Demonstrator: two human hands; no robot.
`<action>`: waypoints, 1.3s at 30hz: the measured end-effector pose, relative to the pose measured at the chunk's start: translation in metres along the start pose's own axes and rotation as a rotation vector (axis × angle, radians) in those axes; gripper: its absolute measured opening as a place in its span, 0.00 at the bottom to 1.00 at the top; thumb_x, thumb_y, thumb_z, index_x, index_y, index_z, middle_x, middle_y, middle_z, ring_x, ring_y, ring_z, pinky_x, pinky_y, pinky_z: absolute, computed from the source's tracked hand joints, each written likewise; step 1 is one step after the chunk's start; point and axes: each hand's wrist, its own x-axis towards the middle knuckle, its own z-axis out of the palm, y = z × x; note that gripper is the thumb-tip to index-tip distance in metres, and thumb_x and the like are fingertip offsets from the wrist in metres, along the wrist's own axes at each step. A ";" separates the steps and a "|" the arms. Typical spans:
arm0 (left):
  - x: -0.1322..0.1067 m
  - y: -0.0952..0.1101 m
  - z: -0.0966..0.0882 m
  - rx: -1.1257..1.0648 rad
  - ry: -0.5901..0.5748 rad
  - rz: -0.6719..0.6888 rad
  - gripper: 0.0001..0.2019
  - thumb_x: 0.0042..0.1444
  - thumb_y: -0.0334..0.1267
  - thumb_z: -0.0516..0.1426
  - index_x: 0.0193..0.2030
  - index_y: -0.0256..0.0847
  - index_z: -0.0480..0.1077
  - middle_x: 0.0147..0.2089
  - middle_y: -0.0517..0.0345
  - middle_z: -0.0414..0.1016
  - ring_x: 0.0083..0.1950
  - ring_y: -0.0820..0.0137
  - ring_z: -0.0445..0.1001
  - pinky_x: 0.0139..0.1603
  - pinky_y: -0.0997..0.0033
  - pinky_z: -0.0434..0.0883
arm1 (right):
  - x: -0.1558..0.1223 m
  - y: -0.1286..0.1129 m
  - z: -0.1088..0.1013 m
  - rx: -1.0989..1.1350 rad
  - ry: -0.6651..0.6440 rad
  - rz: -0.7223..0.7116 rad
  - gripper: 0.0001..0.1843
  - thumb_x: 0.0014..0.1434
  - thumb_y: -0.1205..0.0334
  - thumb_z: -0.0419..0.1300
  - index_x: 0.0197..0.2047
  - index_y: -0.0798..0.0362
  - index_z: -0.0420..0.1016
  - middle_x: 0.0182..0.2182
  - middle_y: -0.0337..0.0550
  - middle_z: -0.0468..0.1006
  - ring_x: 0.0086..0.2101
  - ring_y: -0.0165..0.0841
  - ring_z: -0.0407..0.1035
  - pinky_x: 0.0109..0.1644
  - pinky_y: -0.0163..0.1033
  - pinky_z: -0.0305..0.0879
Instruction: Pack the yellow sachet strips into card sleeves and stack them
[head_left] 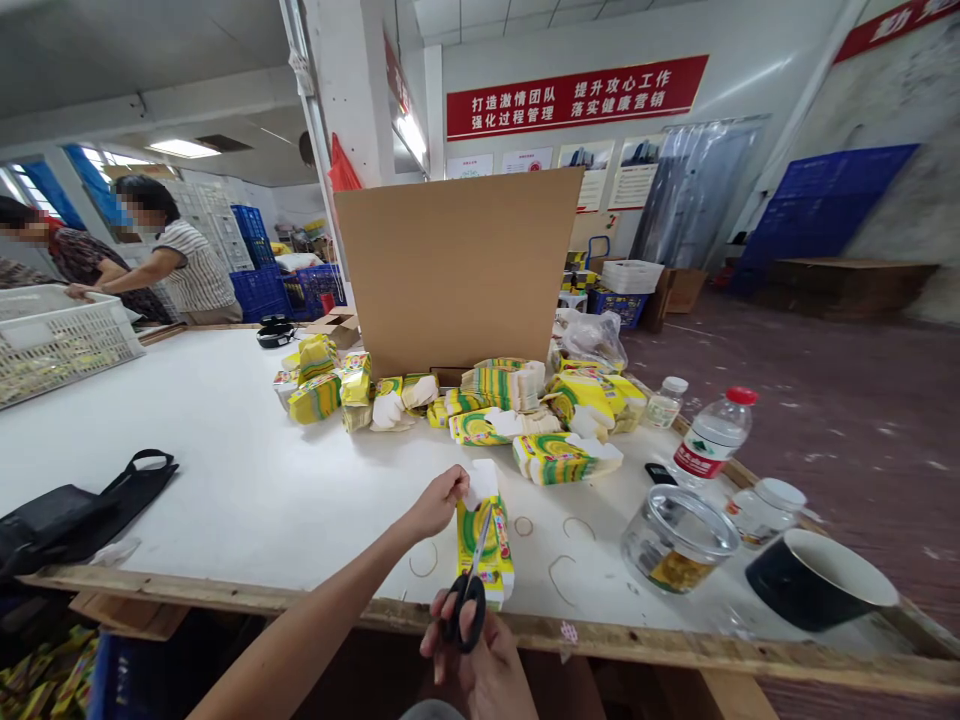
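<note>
A bundle of flat yellow and green cartons [484, 550] with white end flaps lies by the table's front edge. My left hand [441, 502] is closed in a pinch at the left side of its white flap; whatever its fingertips pinch is hidden. Black-handled scissors [471, 600] are in my right hand [484, 660], with fingers around the handle loops. Their blades point away from me over the carton's printed face and look nearly together. Thin rubber bands [523, 526] lie on the white tabletop on both sides of the bundle.
More carton bundles [566, 458] line the back before a tall cardboard box [457, 270]. On the right stand a red-capped bottle [716, 435], a clear jar [675, 540] and a dark mug [814, 580]. A black bag [67, 515] lies left. Two people [187, 255] stand beyond a white crate [67, 340].
</note>
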 end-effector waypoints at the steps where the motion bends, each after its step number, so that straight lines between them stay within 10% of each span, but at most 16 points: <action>1: 0.001 -0.001 0.001 -0.023 -0.002 -0.008 0.16 0.65 0.41 0.58 0.56 0.38 0.69 0.55 0.49 0.74 0.49 0.62 0.77 0.48 0.55 0.77 | 0.001 -0.008 -0.001 -0.137 0.010 -0.055 0.25 0.57 0.37 0.63 0.35 0.53 0.75 0.35 0.48 0.78 0.29 0.35 0.73 0.27 0.36 0.66; 5: 0.005 -0.004 0.003 -0.069 0.000 -0.040 0.16 0.64 0.41 0.58 0.56 0.38 0.69 0.55 0.49 0.74 0.50 0.62 0.76 0.49 0.54 0.76 | 0.017 -0.039 -0.016 -0.841 0.154 -0.324 0.15 0.56 0.58 0.64 0.47 0.50 0.78 0.47 0.50 0.81 0.49 0.47 0.72 0.56 0.53 0.62; 9: 0.025 -0.010 -0.001 -0.053 0.065 -0.090 0.16 0.64 0.41 0.58 0.57 0.39 0.69 0.56 0.49 0.73 0.51 0.61 0.76 0.50 0.53 0.76 | 0.033 -0.035 -0.035 -1.156 0.150 -0.375 0.15 0.56 0.65 0.59 0.46 0.52 0.78 0.52 0.54 0.80 0.55 0.50 0.69 0.61 0.58 0.55; 17: 0.081 -0.026 -0.025 -0.023 0.214 -0.170 0.17 0.64 0.41 0.58 0.58 0.39 0.68 0.57 0.48 0.73 0.52 0.60 0.76 0.50 0.52 0.76 | 0.026 -0.013 -0.039 -1.201 0.179 -0.433 0.15 0.57 0.67 0.57 0.47 0.50 0.76 0.53 0.51 0.79 0.57 0.45 0.69 0.58 0.52 0.58; 29: 0.000 0.009 -0.022 0.188 -0.048 0.142 0.04 0.56 0.35 0.63 0.32 0.40 0.76 0.36 0.56 0.74 0.43 0.65 0.73 0.46 0.63 0.73 | 0.027 -0.011 -0.039 -1.157 0.176 -0.412 0.13 0.59 0.64 0.58 0.48 0.51 0.74 0.53 0.52 0.78 0.57 0.46 0.67 0.59 0.52 0.54; 39: 0.042 -0.028 -0.025 0.427 0.034 0.046 0.15 0.65 0.41 0.57 0.56 0.40 0.70 0.57 0.49 0.73 0.52 0.61 0.76 0.51 0.53 0.76 | 0.025 -0.014 -0.036 -1.206 0.161 -0.368 0.12 0.59 0.67 0.59 0.47 0.53 0.74 0.53 0.51 0.77 0.57 0.46 0.67 0.59 0.52 0.55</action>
